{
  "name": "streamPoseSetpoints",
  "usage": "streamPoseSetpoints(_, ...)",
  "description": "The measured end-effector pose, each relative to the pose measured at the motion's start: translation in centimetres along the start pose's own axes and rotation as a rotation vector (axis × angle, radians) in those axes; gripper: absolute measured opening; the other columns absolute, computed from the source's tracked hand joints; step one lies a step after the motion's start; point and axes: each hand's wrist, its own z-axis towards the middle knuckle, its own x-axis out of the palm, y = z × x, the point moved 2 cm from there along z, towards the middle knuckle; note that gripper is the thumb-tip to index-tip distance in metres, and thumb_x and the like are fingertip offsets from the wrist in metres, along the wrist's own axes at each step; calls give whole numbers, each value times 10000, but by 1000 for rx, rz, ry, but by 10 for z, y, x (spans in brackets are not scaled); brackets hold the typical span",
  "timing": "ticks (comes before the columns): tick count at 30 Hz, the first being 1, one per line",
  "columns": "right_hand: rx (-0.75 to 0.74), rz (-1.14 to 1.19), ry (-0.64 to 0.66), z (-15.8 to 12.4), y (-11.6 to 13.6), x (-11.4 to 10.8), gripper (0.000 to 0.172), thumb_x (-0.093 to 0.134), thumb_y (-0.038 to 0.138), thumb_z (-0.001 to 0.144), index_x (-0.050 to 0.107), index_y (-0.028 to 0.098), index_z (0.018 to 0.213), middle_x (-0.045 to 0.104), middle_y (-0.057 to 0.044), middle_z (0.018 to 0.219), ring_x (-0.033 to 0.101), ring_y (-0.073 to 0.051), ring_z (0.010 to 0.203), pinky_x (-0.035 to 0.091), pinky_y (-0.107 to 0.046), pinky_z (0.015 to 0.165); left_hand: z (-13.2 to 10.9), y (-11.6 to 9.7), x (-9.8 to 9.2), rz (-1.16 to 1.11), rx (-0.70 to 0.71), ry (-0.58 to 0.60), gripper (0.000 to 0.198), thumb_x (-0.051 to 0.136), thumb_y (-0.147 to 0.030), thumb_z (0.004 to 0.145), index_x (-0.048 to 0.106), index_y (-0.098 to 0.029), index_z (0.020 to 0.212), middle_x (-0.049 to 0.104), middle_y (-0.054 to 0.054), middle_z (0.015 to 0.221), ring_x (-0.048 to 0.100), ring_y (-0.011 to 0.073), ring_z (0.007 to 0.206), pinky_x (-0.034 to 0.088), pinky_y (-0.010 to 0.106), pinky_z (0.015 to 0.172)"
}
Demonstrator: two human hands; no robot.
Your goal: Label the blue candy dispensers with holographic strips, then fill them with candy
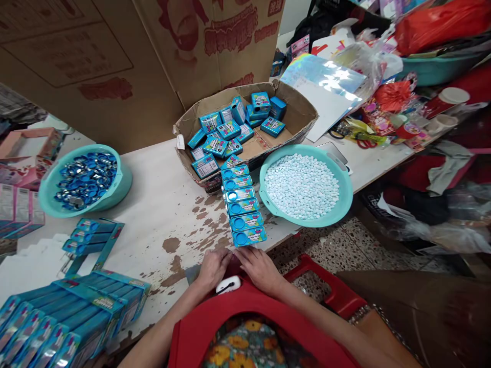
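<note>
Two hands (260,266); blue boxes (251,207) beside.

You've a lg red-printed carton (149,76) at the worktop's (153,174) back, a shiny sheet (326,76) to your R, a red plastic bag (441,25) far R & speckled floor (314,243) below

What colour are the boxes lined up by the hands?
The boxes are bright blue with white lettering, in the head view.

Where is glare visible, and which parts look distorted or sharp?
Head view: white glare on the shiny silver sheet; head view: blue rectangular boxes, lower left, look stretched, probably lens distortion; head view: lettering on the central blue rectangular containers looks fairly sharp.
</note>
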Motion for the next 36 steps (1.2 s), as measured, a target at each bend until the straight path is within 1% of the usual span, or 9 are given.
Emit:
streamPoseSetpoints(5,-52,-19,18,-3,-1,2,480,478,164,879,391,187,1350,460,-103,1354,455,-272,1150,438,-415,864,4,2,1,-110,-43,7,314,367,-328,875,649,-203,813,664,32,770,566,174,733,378,260,690)
streamPoseSetpoints(9,-64,-5,-27,-5,-2,3,307,473,168,887,550,206,1182,512,-87,1300,476,-255,1111,443,-398,846,6,4,-2,-137,-62,1,305,375,-331,864,634,-196,775,651,29,752,555,172,726,375,250,671)
streamPoseSetpoints(14,-73,136,-72,-9,0,-7,178,453,177,899,620,194,840,647,-65,864,553,-197,821,444,-333,712,12,9,4,-67,-57,-33,304,361,-315,876,613,-186,765,628,29,710,533,158,664,353,247,626)
streamPoseSetpoints(18,77,398,-153,-9,4,-52,152,483,201,887,589,191,779,606,-34,711,537,-165,702,422,-293,655,9,9,-3,24,-25,-101,288,377,-283,884,624,-176,784,638,47,727,553,168,693,373,270,675)
streamPoseSetpoints(23,391,809,-266,1,13,-126,86,586,235,830,583,194,754,607,-5,722,557,-130,678,430,-234,621,-27,-28,-68,-230,140,-528,262,424,-362,886,600,-170,862,623,66,829,557,177,797,414,296,753)
streamPoseSetpoints(26,542,950,-317,11,18,-145,98,620,265,805,585,196,745,617,8,722,565,-127,674,438,-223,615,-40,-70,-98,-388,326,-349,389,545,-470,802,564,-195,1076,599,82,1027,545,197,924,438,303,794)
streamPoseSetpoints(29,614,1052,-329,19,23,-141,131,625,303,801,588,190,744,613,11,703,560,-127,647,444,-228,600,-37,-97,-101,-391,311,-135,272,579,-414,796,611,-207,969,629,47,948,560,171,865,437,271,766)
streamPoseSetpoints(32,665,1016,-381,23,22,-131,141,620,321,805,608,189,758,609,-1,718,561,-139,671,456,-253,633,-27,-98,-93,-449,191,-58,210,459,-333,877,604,-193,820,622,7,784,551,125,724,418,229,678)
streamPoseSetpoints(36,645,744,-591,28,15,-122,107,631,306,797,649,203,772,557,-36,879,543,-176,862,445,-319,792,-17,-86,-90,-466,69,-65,193,480,-346,861,536,-204,978,547,-34,668,487,110,619,374,216,599)
